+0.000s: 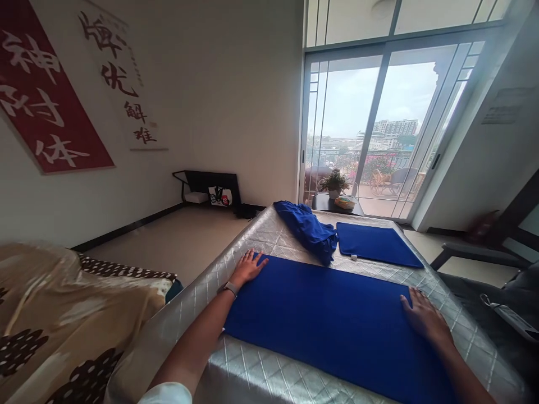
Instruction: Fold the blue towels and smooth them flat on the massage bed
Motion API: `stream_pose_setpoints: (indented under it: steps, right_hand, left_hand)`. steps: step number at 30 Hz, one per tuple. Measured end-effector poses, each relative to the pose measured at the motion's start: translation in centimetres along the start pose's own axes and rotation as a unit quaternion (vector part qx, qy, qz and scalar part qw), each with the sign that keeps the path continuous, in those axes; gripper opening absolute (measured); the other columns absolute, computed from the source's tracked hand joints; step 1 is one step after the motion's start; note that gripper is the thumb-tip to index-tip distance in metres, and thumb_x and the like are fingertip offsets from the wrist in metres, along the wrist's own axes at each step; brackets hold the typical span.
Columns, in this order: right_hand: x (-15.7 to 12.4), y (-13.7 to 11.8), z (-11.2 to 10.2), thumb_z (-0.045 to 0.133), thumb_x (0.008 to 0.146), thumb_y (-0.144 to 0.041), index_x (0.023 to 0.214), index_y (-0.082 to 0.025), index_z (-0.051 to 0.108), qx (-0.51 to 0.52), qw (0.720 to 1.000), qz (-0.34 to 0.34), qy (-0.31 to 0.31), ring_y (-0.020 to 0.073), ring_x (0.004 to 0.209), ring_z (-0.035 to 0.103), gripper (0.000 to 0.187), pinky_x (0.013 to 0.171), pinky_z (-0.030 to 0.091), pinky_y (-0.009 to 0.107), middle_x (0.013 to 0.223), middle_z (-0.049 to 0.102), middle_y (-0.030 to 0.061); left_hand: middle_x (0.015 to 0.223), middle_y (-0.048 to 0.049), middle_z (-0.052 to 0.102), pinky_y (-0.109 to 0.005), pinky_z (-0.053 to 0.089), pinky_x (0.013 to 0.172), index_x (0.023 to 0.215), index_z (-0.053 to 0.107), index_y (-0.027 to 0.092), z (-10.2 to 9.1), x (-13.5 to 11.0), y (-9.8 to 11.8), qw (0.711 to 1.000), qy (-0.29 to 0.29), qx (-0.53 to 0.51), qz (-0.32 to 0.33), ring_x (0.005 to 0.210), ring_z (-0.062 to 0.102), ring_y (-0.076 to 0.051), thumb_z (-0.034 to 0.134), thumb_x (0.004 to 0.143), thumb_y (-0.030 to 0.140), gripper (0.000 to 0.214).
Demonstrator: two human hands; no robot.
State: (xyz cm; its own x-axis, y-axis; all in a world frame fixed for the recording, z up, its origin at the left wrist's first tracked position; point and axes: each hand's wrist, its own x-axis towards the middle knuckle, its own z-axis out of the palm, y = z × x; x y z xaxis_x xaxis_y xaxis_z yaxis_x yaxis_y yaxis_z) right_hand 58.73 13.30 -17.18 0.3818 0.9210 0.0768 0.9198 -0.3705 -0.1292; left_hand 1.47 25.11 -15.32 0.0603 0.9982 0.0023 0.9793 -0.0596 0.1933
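A blue rectangular cloth (328, 320), flat and seemingly folded, lies across the near part of a silvery quilted table cover (252, 365). At its far left corner rests my left hand (248, 268), fingers spread, with a watch on the wrist. My right hand (423, 314) lies flat on the far right corner, its fingers stretched out. Beyond the cloth, a crumpled blue cloth (309, 230) sits toward the far left. Beside it, to the right, is a smaller flat blue cloth (377, 244) with a white tag.
A patterned blanket (76, 325) covers something at the left. On the right are a dark sofa (475, 297) and a white power strip (514, 320). A potted plant (334, 184) stands on a small dark table before the glass sliding door (374, 129).
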Motion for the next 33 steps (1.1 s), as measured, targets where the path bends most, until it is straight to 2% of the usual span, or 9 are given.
stream_pose_setpoints:
  steps: [3, 7, 10, 13, 18, 22, 24, 26, 33]
  right_hand:
    - [-0.2, -0.1, -0.2, 0.012, 0.094, -0.051, 0.158, -0.005, 0.027, -0.013, 1.000, 0.004, -0.007, 0.0240, 0.153, 0.022, 0.080, 0.124, 0.017, 0.041, 0.166, 0.025, 0.0110]
    - [-0.5, -0.9, -1.9, 0.014, 0.096, -0.047, 0.159, -0.008, 0.025, -0.050, 0.998, 0.013, -0.027, 0.0251, 0.152, 0.024, 0.075, 0.122, 0.023, 0.046, 0.166, 0.026, 0.0100]
    - [-0.6, -3.0, -3.9, 0.024, 0.096, -0.037, 0.150, -0.001, 0.042, -0.126, 0.991, 0.029, -0.039, 0.0342, 0.147, 0.034, 0.067, 0.119, 0.025, 0.055, 0.158, 0.038, 0.0199]
    - [-1.1, -7.7, -4.7, 0.033, 0.092, -0.022, 0.138, 0.005, 0.055, -0.166, 0.986, -0.012, -0.020, 0.0375, 0.142, 0.041, 0.057, 0.118, 0.021, 0.057, 0.147, 0.050, 0.0285]
    - [-4.2, -19.7, -2.0, 0.021, 0.101, -0.037, 0.154, -0.011, 0.039, -0.071, 0.974, -0.212, -0.029, 0.0231, 0.150, 0.028, 0.062, 0.123, 0.016, 0.042, 0.161, 0.036, 0.0114]
    - [-6.0, -25.0, -0.1, 0.014, 0.102, -0.051, 0.160, -0.014, 0.024, 0.001, 0.965, -0.248, -0.087, 0.0181, 0.154, 0.015, 0.069, 0.125, 0.010, 0.038, 0.167, 0.020, 0.0033]
    - [-5.6, -24.3, 0.2, 0.013, 0.102, -0.052, 0.161, -0.016, 0.020, -0.001, 0.966, -0.242, -0.096, 0.0174, 0.154, 0.010, 0.070, 0.126, 0.007, 0.039, 0.167, 0.017, 0.0013]
    - [-4.7, -21.6, 0.1, 0.013, 0.101, -0.054, 0.161, -0.017, 0.019, -0.016, 0.969, -0.227, -0.096, 0.0171, 0.155, 0.009, 0.070, 0.126, 0.006, 0.039, 0.168, 0.016, 0.0001]
    - [-0.4, -5.7, -0.1, 0.013, 0.099, -0.050, 0.161, -0.011, 0.017, -0.074, 0.994, -0.054, -0.067, 0.0215, 0.155, 0.011, 0.073, 0.125, 0.010, 0.044, 0.168, 0.016, 0.0054]
  left_hand:
    - [0.167, -0.0067, 0.021, -0.049, 0.013, 0.123, 0.159, 0.031, 0.027, 0.3, 0.4, -1.6, 1.000, 0.026, 0.012, -0.011, 0.154, 0.015, -0.031, 0.017, 0.097, 0.073, 0.078]
    - [0.167, -0.0064, 0.023, -0.049, 0.012, 0.123, 0.158, 0.032, 0.027, 1.3, 0.6, -1.3, 0.998, 0.052, 0.015, -0.011, 0.154, 0.015, -0.031, 0.020, 0.097, 0.072, 0.077]
    - [0.167, -0.0070, 0.024, -0.048, 0.012, 0.123, 0.157, 0.035, 0.026, 1.7, 0.8, -1.3, 0.998, 0.059, 0.013, -0.007, 0.154, 0.016, -0.032, 0.022, 0.097, 0.072, 0.076]
    - [0.166, -0.0069, 0.026, -0.048, 0.013, 0.123, 0.157, 0.036, 0.027, 1.7, 0.9, -1.4, 0.998, 0.064, 0.014, -0.003, 0.154, 0.018, -0.031, 0.021, 0.097, 0.072, 0.076]
    - [0.166, -0.0058, 0.028, -0.047, 0.014, 0.123, 0.157, 0.036, 0.028, 1.1, 0.5, -1.1, 0.998, 0.053, 0.015, -0.010, 0.154, 0.018, -0.029, 0.018, 0.098, 0.072, 0.075]
    - [0.166, -0.0046, 0.029, -0.047, 0.015, 0.123, 0.157, 0.036, 0.028, 0.9, 0.2, -1.0, 0.998, 0.058, 0.020, -0.008, 0.153, 0.019, -0.029, 0.018, 0.099, 0.070, 0.073]
    - [0.165, -0.0053, 0.029, -0.047, 0.016, 0.123, 0.157, 0.036, 0.028, 1.0, 0.3, -1.1, 0.998, 0.063, 0.026, -0.003, 0.153, 0.021, -0.030, 0.020, 0.100, 0.069, 0.072]
    - [0.165, -0.0072, 0.029, -0.047, 0.016, 0.123, 0.157, 0.037, 0.027, 1.1, 0.4, -1.2, 0.997, 0.064, 0.034, -0.002, 0.153, 0.022, -0.031, 0.020, 0.100, 0.068, 0.072]
    - [0.166, -0.0083, 0.028, -0.047, 0.015, 0.123, 0.156, 0.037, 0.027, 1.3, 0.5, -1.3, 0.998, 0.062, 0.028, -0.008, 0.153, 0.021, -0.030, 0.022, 0.100, 0.068, 0.071]
